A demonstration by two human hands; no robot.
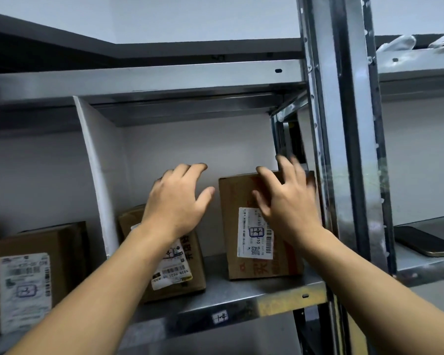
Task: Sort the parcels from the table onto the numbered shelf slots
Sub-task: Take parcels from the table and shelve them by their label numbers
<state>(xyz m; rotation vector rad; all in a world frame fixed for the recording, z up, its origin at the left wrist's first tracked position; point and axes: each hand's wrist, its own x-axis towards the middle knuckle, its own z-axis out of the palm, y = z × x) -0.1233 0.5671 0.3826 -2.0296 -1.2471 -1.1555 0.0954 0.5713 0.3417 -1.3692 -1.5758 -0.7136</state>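
Both my hands are spread open, gripping nothing. My right hand (pixel 287 201) overlaps the upright parcel (pixel 244 226) in the shelf slot (pixel 241 298), possibly touching; my left hand (pixel 176 201) hovers beside it, above the smaller parcel (pixel 174 267).

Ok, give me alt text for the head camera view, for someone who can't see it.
Two bare hands, left hand and right hand, reach open into a metal shelf slot holding two labelled cardboard boxes: an upright box under the right hand and a smaller tilted box under the left. A white divider separates another box on the left.
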